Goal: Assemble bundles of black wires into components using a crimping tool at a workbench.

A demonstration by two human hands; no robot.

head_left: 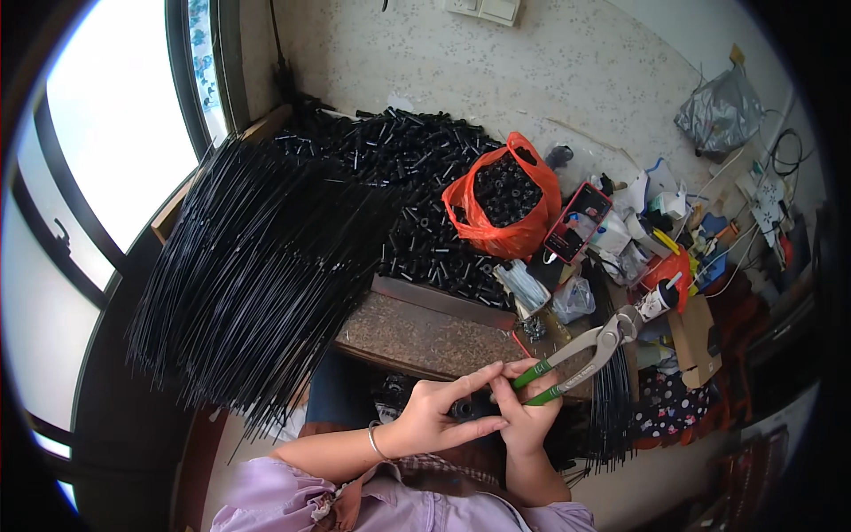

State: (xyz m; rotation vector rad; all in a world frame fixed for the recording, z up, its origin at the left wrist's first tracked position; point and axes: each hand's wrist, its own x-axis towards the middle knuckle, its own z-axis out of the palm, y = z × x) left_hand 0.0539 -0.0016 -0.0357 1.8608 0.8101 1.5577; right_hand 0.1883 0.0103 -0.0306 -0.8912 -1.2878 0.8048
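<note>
Head view: left hand (434,412), lower centre, had extended fingers and thumb apart, fingertips against the right hand (528,420); whether they pinched anything could not be determined. Right hand, lower centre-right, was closed around green-handled pliers (608,339), handles parted. Beyond, worktop (417,339), centre, carried black rods (266,266), left, and loose black tubular pieces (434,244), upper centre. Work appeared mid-run: pieces lay apparently unprocessed; no finished unit was identifiable.
</note>
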